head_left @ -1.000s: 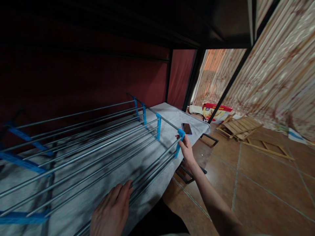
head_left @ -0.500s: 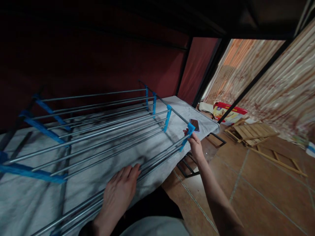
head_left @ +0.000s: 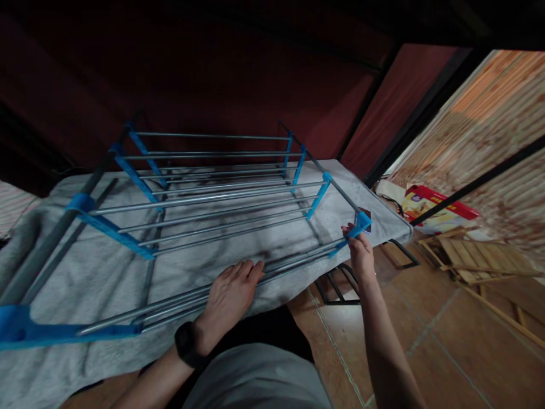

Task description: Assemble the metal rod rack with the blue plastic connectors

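Observation:
A rack of metal rods with blue plastic brackets (head_left: 204, 199) lies on its side on a grey cloth (head_left: 106, 272) under a dark frame. My left hand (head_left: 227, 298) rests flat, fingers stretched, on the nearest rods; a black watch is on its wrist. My right hand (head_left: 360, 250) pinches the blue bracket (head_left: 360, 224) at the rack's near right corner. A phone (head_left: 367, 218) lies on the cloth just behind that bracket, mostly hidden.
Black metal frame posts (head_left: 477, 182) stand to the right. On the brown tiled floor (head_left: 447, 352) lie a red and yellow box (head_left: 430, 204) and wooden slat panels (head_left: 481, 255). A black wire frame (head_left: 340, 284) sits under the cloth's edge.
The view has swung left and down, showing the rack's whole length and its left brackets. Both hands keep their places on the rods and the blue bracket.

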The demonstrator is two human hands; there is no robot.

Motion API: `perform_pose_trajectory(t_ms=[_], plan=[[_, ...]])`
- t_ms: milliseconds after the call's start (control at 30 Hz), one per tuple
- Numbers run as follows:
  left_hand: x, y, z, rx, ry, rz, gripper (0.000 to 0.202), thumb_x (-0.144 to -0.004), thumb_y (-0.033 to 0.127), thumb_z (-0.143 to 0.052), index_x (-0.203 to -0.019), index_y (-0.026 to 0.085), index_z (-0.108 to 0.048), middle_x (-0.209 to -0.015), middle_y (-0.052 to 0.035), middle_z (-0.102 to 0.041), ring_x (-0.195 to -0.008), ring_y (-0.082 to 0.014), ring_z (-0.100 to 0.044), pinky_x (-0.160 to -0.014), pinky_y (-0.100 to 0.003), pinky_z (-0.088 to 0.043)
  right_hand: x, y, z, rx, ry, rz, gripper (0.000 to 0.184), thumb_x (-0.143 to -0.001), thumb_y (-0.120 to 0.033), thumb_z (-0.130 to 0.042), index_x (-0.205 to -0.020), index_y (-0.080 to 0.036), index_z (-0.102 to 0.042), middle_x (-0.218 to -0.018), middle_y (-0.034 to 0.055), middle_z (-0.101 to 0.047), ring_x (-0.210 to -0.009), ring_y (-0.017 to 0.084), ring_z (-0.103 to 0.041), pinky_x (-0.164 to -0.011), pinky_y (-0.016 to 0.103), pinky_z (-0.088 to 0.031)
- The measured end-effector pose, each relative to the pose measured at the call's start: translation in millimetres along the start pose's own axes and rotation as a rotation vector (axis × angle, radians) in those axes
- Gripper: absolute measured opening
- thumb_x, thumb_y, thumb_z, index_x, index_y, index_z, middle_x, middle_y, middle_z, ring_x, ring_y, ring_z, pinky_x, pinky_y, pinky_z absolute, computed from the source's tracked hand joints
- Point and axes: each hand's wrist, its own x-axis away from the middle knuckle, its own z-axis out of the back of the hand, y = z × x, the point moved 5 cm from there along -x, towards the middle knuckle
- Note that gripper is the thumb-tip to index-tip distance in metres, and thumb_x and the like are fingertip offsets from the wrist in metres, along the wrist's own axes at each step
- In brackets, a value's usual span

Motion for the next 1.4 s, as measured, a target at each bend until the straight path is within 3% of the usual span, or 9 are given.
perform_pose_trajectory(t_ms=[200, 333, 533, 900, 1167, 1267, 1400], plan=[[0, 0, 0.5, 0.024, 0.006, 0.017, 0.025, -0.099, 0.017, -0.059, -0.122, 0.019, -0.069, -0.1, -0.0066, -0.074, -0.089, -0.023, -0.071, -0.076, -0.036, -0.052, 6, -8, -7, -0.176, -0.027, -0.068, 0.047, -0.073, -0.024, -0.064, -0.118, -0.021, -0.074, -0.119, 0.006, -0.076, -0.129, 0.027, -0.061, -0.125, 0.05, -0.029], [-3, 0, 2.9, 0.043, 0.01, 0.013, 0.024, -0.1, 0.017, -0.057, -0.12, 0.018, -0.07, -0.098, -0.0065, -0.074, -0.087, -0.0226, -0.071, -0.076, -0.035, -0.052, 7, -9, -9, -0.172, -0.025, -0.068, 0.044, -0.071, -0.025, -0.062, -0.113, -0.02, -0.075, -0.125, 0.0064, -0.074, -0.133, 0.027, -0.058, -0.126, 0.051, -0.026], [-4, -1, 5.7, 0.086, -0.04, 0.02, 0.026, -0.102, 0.017, -0.052, -0.121, 0.017, -0.069, -0.098, -0.0077, -0.075, -0.088, -0.0229, -0.072, -0.076, -0.035, -0.052, 5, -2, -7, -0.156, 0.017, -0.098, 0.055, -0.069, -0.024, -0.062, -0.123, -0.021, -0.072, -0.124, 0.0059, -0.074, -0.134, 0.028, -0.057, -0.127, 0.053, -0.021], [-7, -1, 3.7, 0.084, -0.06, 0.006, 0.029, -0.103, 0.017, -0.048, -0.124, 0.017, -0.067, -0.1, -0.008, -0.075, -0.089, -0.0231, -0.072, -0.076, -0.034, -0.054, 6, 4, -6, -0.053, 0.027, -0.028, 0.048, -0.069, -0.025, -0.057, -0.114, -0.023, -0.074, -0.13, 0.004, -0.071, -0.137, 0.026, -0.054, -0.125, 0.048, -0.027], [-5, 5, 1.8, 0.128, -0.141, 0.041, 0.021, -0.102, 0.015, -0.049, -0.114, 0.018, -0.067, -0.103, -0.0076, -0.073, -0.091, -0.023, -0.071, -0.078, -0.034, -0.052, 13, 2, -6, -0.055, 0.026, -0.035, 0.046, -0.065, -0.027, -0.066, -0.11, -0.029, -0.075, -0.134, 0.0099, -0.069, -0.14, 0.035, -0.05, -0.124, 0.056, -0.026], [-7, 6, 0.0, 0.174, -0.169, 0.032, 0.015, -0.101, 0.017, -0.051, -0.107, 0.016, -0.065, -0.098, -0.0075, -0.072, -0.09, -0.023, -0.071, -0.08, -0.034, -0.052, 11, 4, -2, -0.055, 0.108, 0.003, 0.046, -0.059, -0.024, -0.072, -0.104, -0.03, -0.079, -0.133, 0.0143, -0.069, -0.137, 0.037, -0.054, -0.123, 0.059, -0.027], [-7, 4, 1.7, 0.192, -0.198, 0.032, 0.013, -0.098, 0.011, -0.054, -0.106, 0.016, -0.062, -0.1, -0.0088, -0.072, -0.089, -0.022, -0.071, -0.075, -0.033, -0.052, 13, -1, -8, -0.065, 0.091, 0.031, 0.046, -0.058, -0.023, -0.073, -0.102, -0.033, -0.082, -0.129, 0.0179, -0.07, -0.135, 0.038, -0.057, -0.122, 0.06, -0.027]])
